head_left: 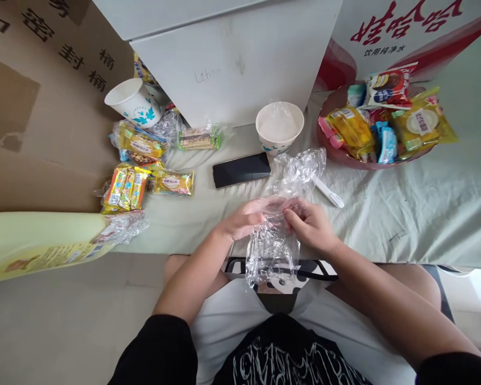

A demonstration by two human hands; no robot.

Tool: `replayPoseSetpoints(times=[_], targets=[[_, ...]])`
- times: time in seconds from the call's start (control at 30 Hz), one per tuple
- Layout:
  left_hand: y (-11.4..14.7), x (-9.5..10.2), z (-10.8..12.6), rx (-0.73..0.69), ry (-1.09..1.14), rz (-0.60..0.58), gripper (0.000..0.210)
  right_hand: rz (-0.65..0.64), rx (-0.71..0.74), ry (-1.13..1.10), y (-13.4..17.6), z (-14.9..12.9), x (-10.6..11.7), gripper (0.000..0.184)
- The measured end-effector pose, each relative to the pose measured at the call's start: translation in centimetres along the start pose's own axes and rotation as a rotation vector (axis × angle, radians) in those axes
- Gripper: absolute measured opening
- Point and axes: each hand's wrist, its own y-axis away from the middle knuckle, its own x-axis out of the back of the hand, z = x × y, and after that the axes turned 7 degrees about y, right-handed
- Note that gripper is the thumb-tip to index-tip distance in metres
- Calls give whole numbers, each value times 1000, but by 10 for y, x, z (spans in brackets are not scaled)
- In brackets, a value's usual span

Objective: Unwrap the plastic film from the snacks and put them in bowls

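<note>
Between my two hands is a crumpled clear plastic bag [272,246], hanging over the table's front edge above my lap. My left hand [248,218] is closed on its left side, with the thumb on top. On the other side, my right hand [308,222] pinches the bag with thumb and forefinger. More clear plastic [304,168] lies bunched just beyond my hands; I cannot tell if it is the same piece. A black phone [241,171] lies behind my left hand, and a white paper cup [279,128] with clear film inside stands past it.
A pink bowl [324,147] of wrapped snacks stands at the right. A white plastic handle [329,193] lies near my right hand. Several snack packs [126,187] and another paper cup [132,101] are at the left, beside a cardboard box [56,160]. A white box [232,69] stands behind.
</note>
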Motion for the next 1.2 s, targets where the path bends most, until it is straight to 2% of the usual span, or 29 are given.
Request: replayPoseSetpoints(times=[0.1, 0.2, 0.33, 0.43, 0.5, 0.57, 0.63, 0.67, 0.73, 0.8, 0.87, 0.93, 1.0, 1.1, 1.2], targets=[[0, 6, -2, 12, -149, 69, 53, 27, 20, 113, 1, 2, 2, 20], [0, 11, -2, 26, -233, 127, 49, 10, 73, 90, 2, 5, 6, 16], [0, 14, 1, -51, -171, 197, 41, -109, 290, -110, 1, 8, 12, 19], [0, 16, 6, -150, -160, 140, 27, -188, 367, -254, 1, 9, 15, 23], [0, 16, 9, -189, -182, 70, 33, -209, 333, -342, 1, 10, 16, 27], [0, 17, 10, -201, -190, 22, 51, -183, 264, -448, 0, 11, 15, 37], [0, 18, 9, -219, -233, 30, 68, -166, 187, -473, -1, 12, 14, 44], [-1, 19, 8, -236, -287, 53, 69, -167, 149, -440, -2, 13, 13, 47], [-2, 21, 7, -282, -400, 112, 55, -184, 96, -316, -4, 14, 12, 48], [-3, 24, 5, -335, -405, 174, 40, -175, 90, -191, -6, 14, 11, 36], [-4, 25, 5, -359, -303, 209, 53, -116, 123, -129, -7, 14, 10, 25], [-4, 25, 5, -320, -234, 184, 65, -44, 154, -141, -8, 14, 10, 24], [-4, 24, 4, -239, -274, 141, 57, -2, 172, -194, -8, 14, 9, 30], [-3, 22, 2, -225, -369, 172, 34, -64, 145, -136, -7, 13, 9, 30], [0, 21, 4, -209, -392, 227, 30, -152, 96, -43, -6, 10, 9, 23]])
